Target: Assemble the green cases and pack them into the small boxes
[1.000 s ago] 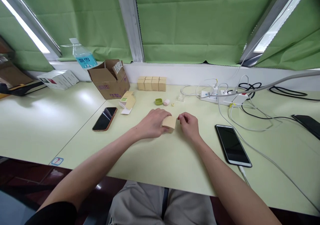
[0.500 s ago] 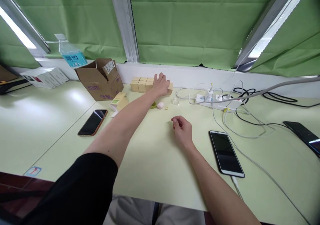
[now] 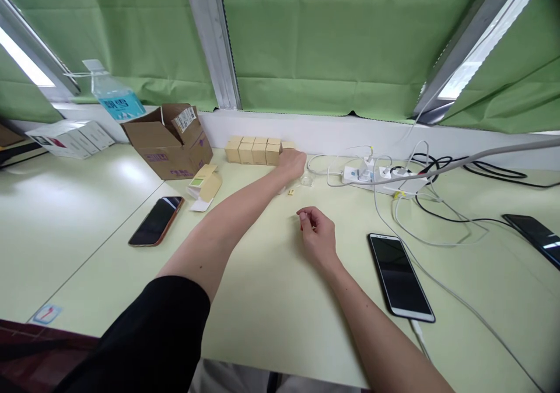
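My left hand (image 3: 292, 164) reaches far forward to the right end of a row of small tan cardboard boxes (image 3: 259, 151). It touches or nearly touches the last box (image 3: 287, 146); its fingers are hidden behind the back of the hand. Just right of it lies a small clear object (image 3: 307, 179). A tiny yellow piece (image 3: 291, 192) rests on the table below the wrist. Nearer to me, my right hand (image 3: 318, 234) hovers over or rests on the table, fingers curled and thumb against the index finger. Whatever may be in that pinch is too small to make out.
An opened small box (image 3: 205, 184) lies beside a large brown carton (image 3: 175, 148). A phone (image 3: 157, 221) lies at left, another phone (image 3: 401, 276) with a cable at right. Behind are a power strip (image 3: 385, 177) with tangled cables and a water bottle (image 3: 116, 95).
My left hand has come down from the box tops and moved right, its fingers now out of sight. A pink object and a green ring are now covered by my forearm. My right hand barely moved.
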A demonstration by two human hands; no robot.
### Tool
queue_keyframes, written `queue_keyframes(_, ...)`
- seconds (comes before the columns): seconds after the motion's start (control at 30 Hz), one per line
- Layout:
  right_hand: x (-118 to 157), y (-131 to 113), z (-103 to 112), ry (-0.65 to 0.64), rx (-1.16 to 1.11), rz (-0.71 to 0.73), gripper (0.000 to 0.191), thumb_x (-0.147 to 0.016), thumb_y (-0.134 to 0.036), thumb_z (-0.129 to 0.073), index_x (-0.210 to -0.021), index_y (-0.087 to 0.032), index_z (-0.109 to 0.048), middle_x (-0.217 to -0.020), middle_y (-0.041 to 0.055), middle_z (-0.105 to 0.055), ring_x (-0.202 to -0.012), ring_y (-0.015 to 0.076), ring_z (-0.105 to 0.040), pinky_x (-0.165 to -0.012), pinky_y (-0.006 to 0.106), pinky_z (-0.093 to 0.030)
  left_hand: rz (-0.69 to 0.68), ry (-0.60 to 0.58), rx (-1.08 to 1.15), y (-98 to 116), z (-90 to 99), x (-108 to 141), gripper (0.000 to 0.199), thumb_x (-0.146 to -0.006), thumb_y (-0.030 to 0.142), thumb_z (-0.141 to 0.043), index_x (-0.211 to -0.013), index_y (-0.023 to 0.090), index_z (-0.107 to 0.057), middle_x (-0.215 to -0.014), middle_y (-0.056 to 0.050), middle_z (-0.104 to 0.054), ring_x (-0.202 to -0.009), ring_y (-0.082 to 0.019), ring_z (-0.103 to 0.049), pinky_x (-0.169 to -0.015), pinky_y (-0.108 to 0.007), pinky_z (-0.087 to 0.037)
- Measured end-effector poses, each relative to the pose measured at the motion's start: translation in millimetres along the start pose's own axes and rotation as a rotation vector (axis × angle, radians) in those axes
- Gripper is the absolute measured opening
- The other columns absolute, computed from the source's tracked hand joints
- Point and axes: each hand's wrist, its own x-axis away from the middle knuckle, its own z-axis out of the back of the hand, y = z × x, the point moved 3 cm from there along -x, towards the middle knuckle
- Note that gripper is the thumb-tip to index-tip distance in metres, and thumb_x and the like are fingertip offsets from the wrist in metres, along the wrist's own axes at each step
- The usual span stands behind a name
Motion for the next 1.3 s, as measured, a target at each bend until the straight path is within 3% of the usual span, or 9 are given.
queue_keyframes(0.1,0,0,0,0.000,0.003,-0.003,0.030,-0.097,-0.051,-0.056,-0.095,-0.025,-0.072,-0.068,-0.0021,-0.059,-0.064,0.0188,-0.052,-0.064,0.032,-0.040,0.055,-0.029,0.066,-2,-3.1,-7,0.018,-0.086,0.008,-0.072,-0.102,0.009,-0.079,-0.106,-0.024,-0.078,-0.114,-0.038,-0.074,-0.098,-0.046,-0.054)
queue_keyframes(0.27,-1,2,0,-0.010,0.019,0.014,0.030,-0.096,-0.051,-0.055,-0.096,-0.026,-0.071,-0.068,-0.0020,-0.060,-0.065,0.0191,-0.054,-0.064,0.032,-0.040,0.121,0.013,0.182,-1,-3.5,-12,0.021,-0.085,0.009,-0.071,-0.106,0.010,-0.074,-0.109,-0.023,-0.078,-0.124,-0.042,-0.070,-0.109,-0.053,-0.050)
queue_keyframes(0.47,-3,4,-1,0.003,0.031,0.032,0.030,-0.097,-0.050,-0.055,-0.095,-0.026,-0.072,-0.067,-0.0021,-0.060,-0.063,0.0188,-0.054,-0.063,0.032,-0.041,0.115,0.112,0.356,5,8.7,5,0.032,-0.080,0.003,-0.070,-0.110,0.013,-0.074,-0.116,-0.022,-0.078,-0.121,-0.040,-0.072,-0.102,-0.048,-0.055)
queue_keyframes(0.57,-4,5,-1,0.008,0.038,0.044,0.029,-0.097,-0.049,-0.055,-0.095,-0.026,-0.072,-0.067,-0.0022,-0.060,-0.063,0.0187,-0.054,-0.063,0.031,-0.042,0.072,0.212,0.432,-5,24.5,32,0.044,-0.086,0.003,-0.059,-0.126,0.017,-0.072,-0.128,-0.016,-0.078,-0.122,-0.030,-0.073,-0.101,-0.041,-0.057)
queue_keyframes(0.77,-5,6,-1,0.006,0.184,0.065,0.026,-0.100,-0.039,-0.052,-0.094,-0.024,-0.073,-0.078,0.0024,-0.072,-0.069,0.0206,-0.063,-0.068,0.033,-0.049,0.094,0.387,0.511,-69,44.8,131,0.034,-0.096,0.014,-0.051,-0.122,0.021,-0.073,-0.105,-0.009,-0.082,-0.105,-0.026,-0.076,-0.101,-0.041,-0.057)
queue_keyframes(0.97,-26,-2,-15,-0.017,0.383,0.095,0.030,-0.102,-0.015,-0.046,-0.106,-0.020,-0.075,-0.111,0.0110,-0.078,-0.100,0.0241,-0.072,-0.090,0.035,-0.056,0.329,0.121,0.288,-108,12.7,173,0.063,-0.090,0.041,-0.075,-0.149,0.023,-0.061,-0.149,-0.019,-0.068,-0.155,-0.043,-0.046,-0.123,-0.056,-0.041)
queue_keyframes(1.07,-45,-6,-26,-0.040,0.490,0.096,0.036,-0.102,-0.008,-0.044,-0.117,-0.016,-0.075,-0.125,0.0160,-0.074,-0.109,0.0263,-0.071,-0.093,0.036,-0.054,0.375,0.106,0.317,-102,-5.3,165,0.069,-0.088,0.046,-0.080,-0.151,0.026,-0.057,-0.158,-0.019,-0.061,-0.156,-0.042,-0.044,-0.124,-0.056,-0.039)
queue_keyframes(1.2,-67,-7,-37,-0.074,0.612,0.065,0.036,-0.106,-0.008,-0.045,-0.127,-0.018,-0.073,-0.130,0.0170,-0.071,-0.111,0.0276,-0.071,-0.091,0.037,-0.052,0.389,0.166,0.332,-96,-15.3,161,0.036,-0.098,0.034,-0.066,-0.134,0.028,-0.064,-0.152,-0.013,-0.065,-0.151,-0.034,-0.051,-0.122,-0.050,-0.040)
queue_keyframes(1.3,-77,-4,-42,-0.098,0.672,0.038,0.031,-0.108,-0.013,-0.049,-0.124,-0.020,-0.073,-0.128,0.0164,-0.071,-0.107,0.0285,-0.071,-0.088,0.037,-0.051,0.375,0.195,0.345,-100,-16.1,171,0.039,-0.101,0.028,-0.059,-0.140,0.028,-0.058,-0.152,-0.011,-0.066,-0.146,-0.029,-0.056,-0.121,-0.047,-0.041)
